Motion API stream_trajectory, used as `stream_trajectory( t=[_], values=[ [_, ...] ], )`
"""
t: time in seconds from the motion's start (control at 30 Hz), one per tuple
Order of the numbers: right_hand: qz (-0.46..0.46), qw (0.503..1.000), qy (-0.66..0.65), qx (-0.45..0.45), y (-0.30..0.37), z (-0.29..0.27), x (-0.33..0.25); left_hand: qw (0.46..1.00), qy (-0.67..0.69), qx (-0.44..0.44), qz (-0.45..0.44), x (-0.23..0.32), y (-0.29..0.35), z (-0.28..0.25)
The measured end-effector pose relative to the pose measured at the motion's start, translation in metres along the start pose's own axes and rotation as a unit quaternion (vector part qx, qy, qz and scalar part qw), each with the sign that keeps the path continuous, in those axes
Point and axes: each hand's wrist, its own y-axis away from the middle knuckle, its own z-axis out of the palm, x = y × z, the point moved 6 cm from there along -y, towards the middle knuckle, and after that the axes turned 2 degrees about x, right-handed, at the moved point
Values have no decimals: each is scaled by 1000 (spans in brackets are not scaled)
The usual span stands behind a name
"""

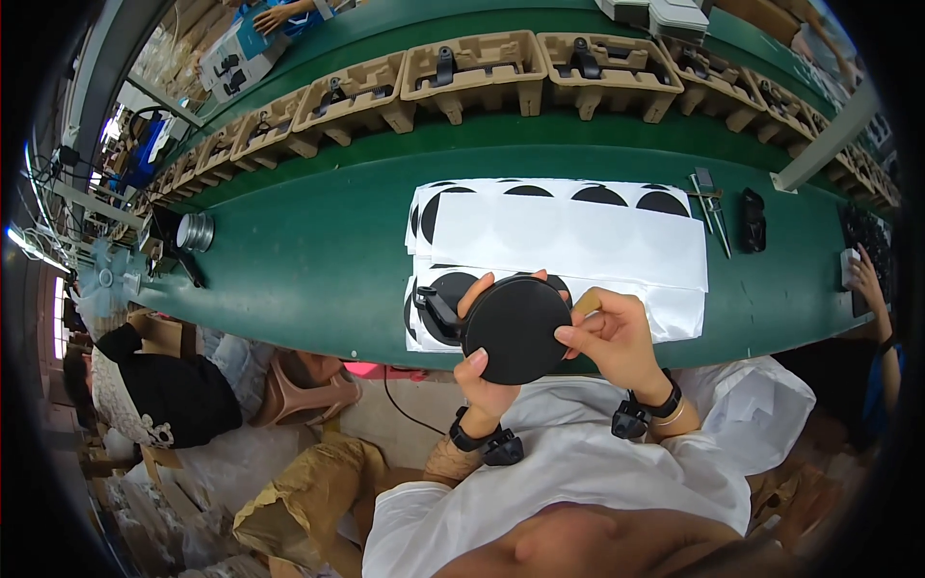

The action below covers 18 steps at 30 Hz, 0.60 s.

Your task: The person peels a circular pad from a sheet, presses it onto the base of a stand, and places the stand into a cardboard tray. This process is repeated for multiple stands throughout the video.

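Observation:
My left hand (487,385) grips a round black disc-shaped base (517,329) by its rim, its flat face turned up toward me. A black bracket-like arm (438,314) sticks out from behind the disc on the left. At the disc's right edge my right hand (617,337) is closed in a pinch, thumb and forefinger against the rim; whether a thin film lies between them I cannot make out. Below the disc are white sheets (568,231) bearing round black stickers (599,196), stacked on the green table (308,260).
Brown moulded trays (472,82) with black parts line a raised shelf behind the table. Tweezers-like metal tools (718,217) and a black part (753,220) lie right of the sheets. A silver roll (196,232) stands far left. Another person's hand (867,279) is at the right.

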Motion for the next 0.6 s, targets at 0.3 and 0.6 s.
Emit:
stream_trajectory(
  t=[0.3, 0.6],
  values=[
    [-165, 946, 268, 78, 4, -4, -37, 998, -14, -21, 64, -2, -3, 9],
    [-376, 811, 397, 210, 27, -12, -45, 991, -14, 17, 131, -15, 1, 29]
  ],
)
